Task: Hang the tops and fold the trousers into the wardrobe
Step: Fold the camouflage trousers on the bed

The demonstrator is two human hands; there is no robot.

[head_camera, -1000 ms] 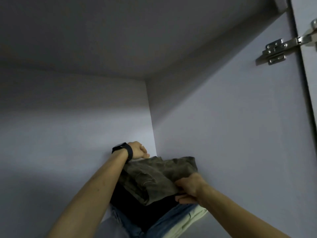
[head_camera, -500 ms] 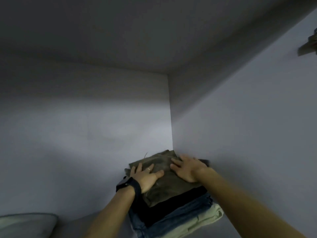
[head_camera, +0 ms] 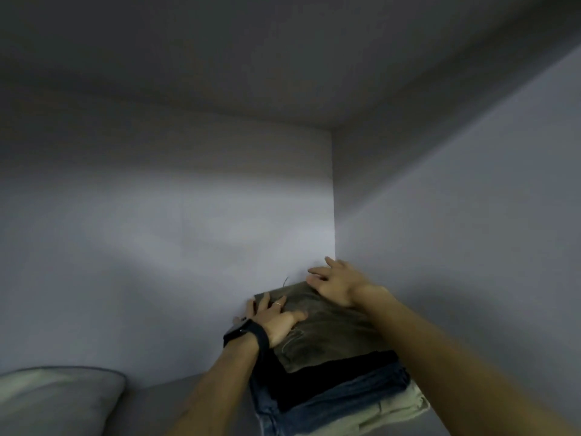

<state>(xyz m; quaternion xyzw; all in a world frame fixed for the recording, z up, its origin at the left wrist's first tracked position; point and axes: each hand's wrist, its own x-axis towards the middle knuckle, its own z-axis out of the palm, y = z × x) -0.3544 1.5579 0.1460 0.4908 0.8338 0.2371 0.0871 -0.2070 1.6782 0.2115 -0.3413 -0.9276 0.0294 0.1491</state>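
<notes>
Lower centre: left hand point(head_camera: 276, 322) and right hand point(head_camera: 338, 283), both spread flat, press the olive trousers point(head_camera: 327, 328) atop the stack point(head_camera: 330, 391) in the wardrobe corner point(head_camera: 334, 215). Risk: uneven pressure slides the overhanging stack forward.

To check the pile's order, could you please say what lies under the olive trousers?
Beneath the olive trousers: a black garment, blue jeans, a pale beige pair. Only their near edges show; the rest is covered.
</notes>
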